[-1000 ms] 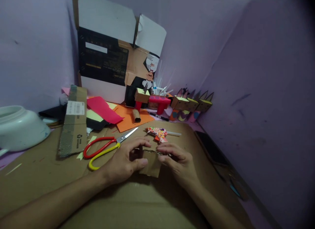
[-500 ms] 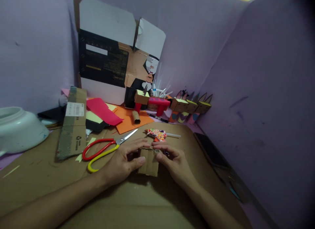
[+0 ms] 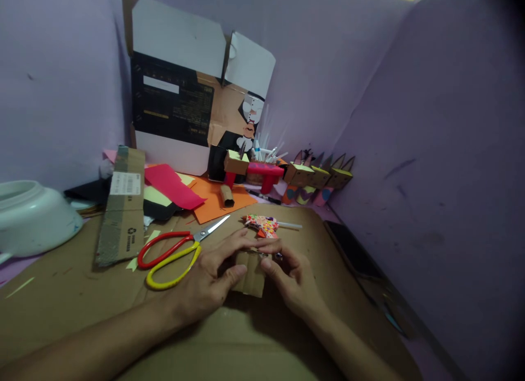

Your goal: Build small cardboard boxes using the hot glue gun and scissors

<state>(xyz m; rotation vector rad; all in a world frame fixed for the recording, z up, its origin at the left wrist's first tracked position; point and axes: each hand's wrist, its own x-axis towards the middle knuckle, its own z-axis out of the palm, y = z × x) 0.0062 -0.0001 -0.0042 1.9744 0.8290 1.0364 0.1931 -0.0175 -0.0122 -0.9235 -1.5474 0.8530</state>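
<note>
Between my hands is a small folded piece of cardboard, its near flap slanting down toward me. My left hand grips its left side, thumb on the near face and fingers over the far edge. From the right, my right hand pinches the upper right corner with the thumb in front and fingers behind. The fingers hide the far side of the piece. Just beyond the fingertips lies a flower-patterned glue gun with a clear stick in its back. Scissors with one red and one yellow handle lie left of my left hand.
A cardboard strip, a white pot and coloured paper are on the left. Along the back stand an opened box and several small cardboard animal figures. A dark flat device lies by the right wall.
My left hand has slid slightly right, its fingers now reaching further over the cardboard's top edge and meeting the right fingers. My right hand stays nearly in place.
</note>
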